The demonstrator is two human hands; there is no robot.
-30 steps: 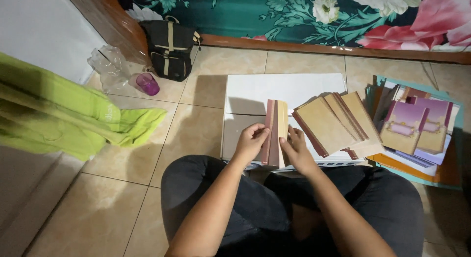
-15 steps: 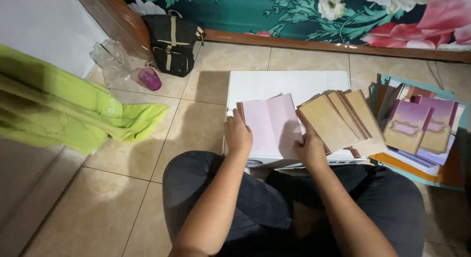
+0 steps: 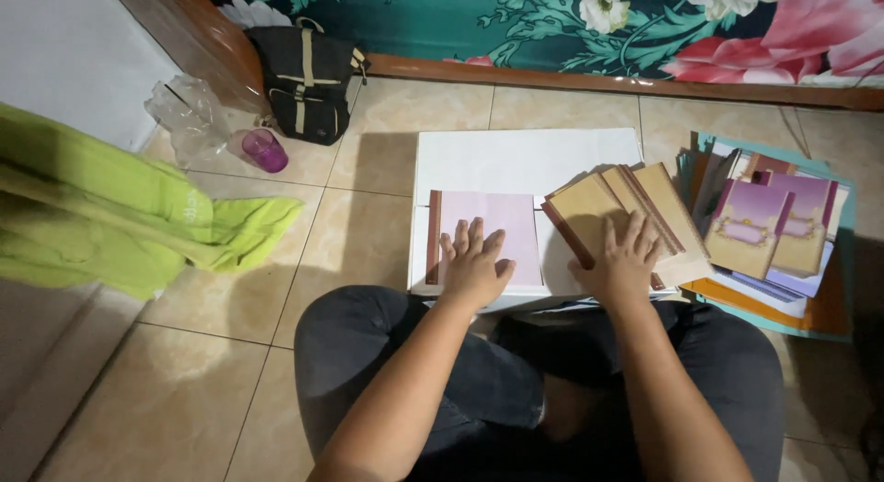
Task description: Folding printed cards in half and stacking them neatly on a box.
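Here the left hand (image 3: 474, 266) lay open, flat on the pink card (image 3: 483, 233); the right hand (image 3: 626, 261), open, pressed the tan stack (image 3: 617, 206). Even pressure would suit best.

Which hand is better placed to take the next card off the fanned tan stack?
Right, most likely. The right hand lies palm-down on the fanned tan cards, fingers spread over them. The left hand presses flat on the pale pink card on the white box, apart from the stack.
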